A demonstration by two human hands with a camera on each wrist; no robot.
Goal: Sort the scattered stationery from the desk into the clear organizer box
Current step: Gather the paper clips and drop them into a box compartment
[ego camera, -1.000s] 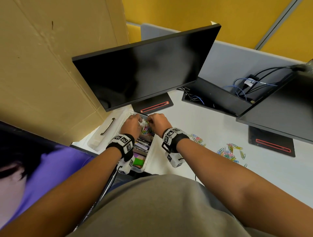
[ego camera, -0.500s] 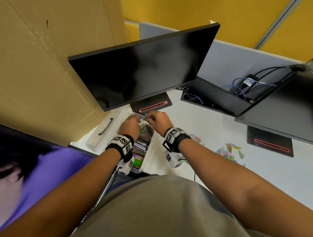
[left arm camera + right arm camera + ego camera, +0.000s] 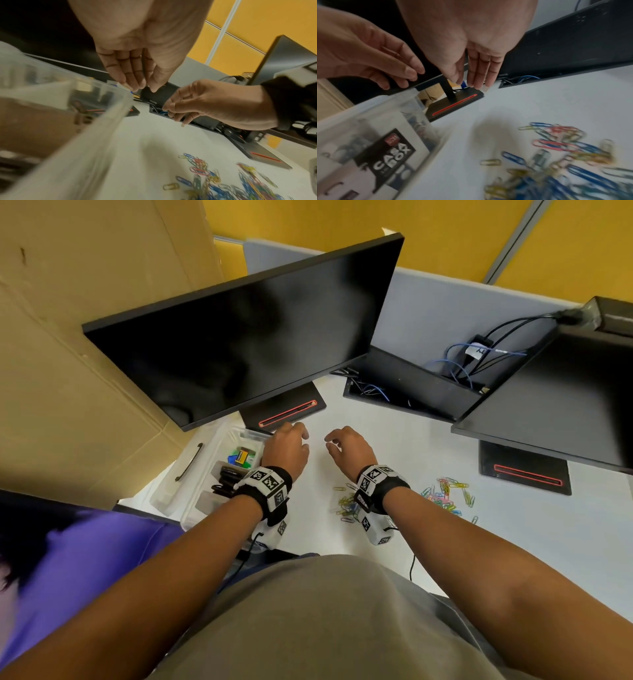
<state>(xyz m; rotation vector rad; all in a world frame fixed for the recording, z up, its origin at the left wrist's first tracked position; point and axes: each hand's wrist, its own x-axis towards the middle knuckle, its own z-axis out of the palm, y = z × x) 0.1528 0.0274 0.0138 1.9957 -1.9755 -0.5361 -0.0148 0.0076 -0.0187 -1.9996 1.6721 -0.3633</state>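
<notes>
Now both hands, left hand (image 3: 286, 451) and right hand (image 3: 349, 448), hang loose and empty right of the organizer box (image 3: 205, 501); gather the paper clips (image 3: 445, 491) further right in small pinches.

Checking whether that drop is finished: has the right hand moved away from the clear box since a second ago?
Yes. The right hand has moved rightward off the clear box, now over bare desk.

organizer box (image 3: 219, 446) left of paper clips (image 3: 445, 491), both on desk (image 3: 394, 446)

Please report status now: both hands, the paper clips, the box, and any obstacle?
Left hand open, empty, beside box. Right hand open, empty, above desk. Paper clips scattered on desk. No obstacle seen.
</notes>
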